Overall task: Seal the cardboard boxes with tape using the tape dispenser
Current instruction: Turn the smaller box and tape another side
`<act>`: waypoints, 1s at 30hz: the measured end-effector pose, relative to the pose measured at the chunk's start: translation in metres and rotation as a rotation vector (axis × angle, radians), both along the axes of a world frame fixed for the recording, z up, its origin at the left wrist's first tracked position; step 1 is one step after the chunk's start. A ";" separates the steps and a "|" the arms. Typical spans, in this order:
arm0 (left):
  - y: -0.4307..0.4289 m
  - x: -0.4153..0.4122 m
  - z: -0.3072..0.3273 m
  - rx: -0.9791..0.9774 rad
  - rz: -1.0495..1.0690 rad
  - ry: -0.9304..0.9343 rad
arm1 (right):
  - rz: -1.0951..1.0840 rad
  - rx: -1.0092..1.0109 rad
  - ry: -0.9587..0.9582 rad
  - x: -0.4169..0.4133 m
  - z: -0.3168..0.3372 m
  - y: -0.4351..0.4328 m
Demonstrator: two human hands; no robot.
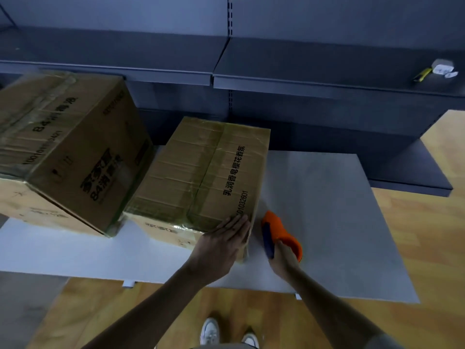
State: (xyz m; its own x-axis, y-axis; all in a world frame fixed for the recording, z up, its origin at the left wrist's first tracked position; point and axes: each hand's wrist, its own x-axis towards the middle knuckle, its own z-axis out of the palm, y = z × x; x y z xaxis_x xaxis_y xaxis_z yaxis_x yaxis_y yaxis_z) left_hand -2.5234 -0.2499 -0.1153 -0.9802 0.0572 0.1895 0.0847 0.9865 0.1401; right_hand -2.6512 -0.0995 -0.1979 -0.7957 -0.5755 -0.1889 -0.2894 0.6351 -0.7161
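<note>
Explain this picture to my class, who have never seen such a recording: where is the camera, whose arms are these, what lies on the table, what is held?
No machine here: a person wears one wide-angle camera on the head, looking forward and down, so both arms entering from below are the person's own. On the white table lies a small cardboard box, its top already covered with clear tape; a larger box stands to its left. The left hand lies flat on the small box's near corner. The right hand grips an orange tape dispenser just right of that box; whether it touches the table is unclear.
</note>
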 end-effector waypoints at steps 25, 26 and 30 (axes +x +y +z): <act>-0.081 0.043 -0.015 -0.032 0.760 -0.148 | -0.289 -0.110 -0.161 0.062 0.081 -0.070; -0.076 0.043 -0.015 -0.032 0.774 -0.159 | -0.281 -0.110 -0.141 0.056 0.082 -0.069; -0.068 0.046 -0.006 0.004 0.709 -0.110 | -0.280 -0.147 -0.167 0.019 0.088 -0.066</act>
